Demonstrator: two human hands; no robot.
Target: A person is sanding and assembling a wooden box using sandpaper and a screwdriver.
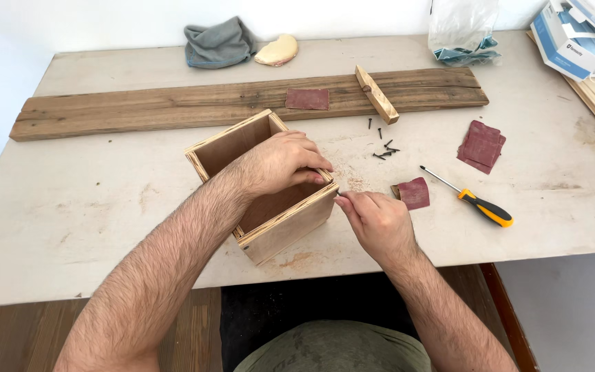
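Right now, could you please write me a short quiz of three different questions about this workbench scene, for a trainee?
1. True or false: the left hand rests on the rim of the open wooden box.
2. Which tool lies to the right of the right hand? A) hammer B) screwdriver C) saw
3. Fill in: the small dark ______ lie loose on the table, between the box and the long plank.

Key
1. True.
2. B, the screwdriver with a yellow and black handle.
3. Screws.
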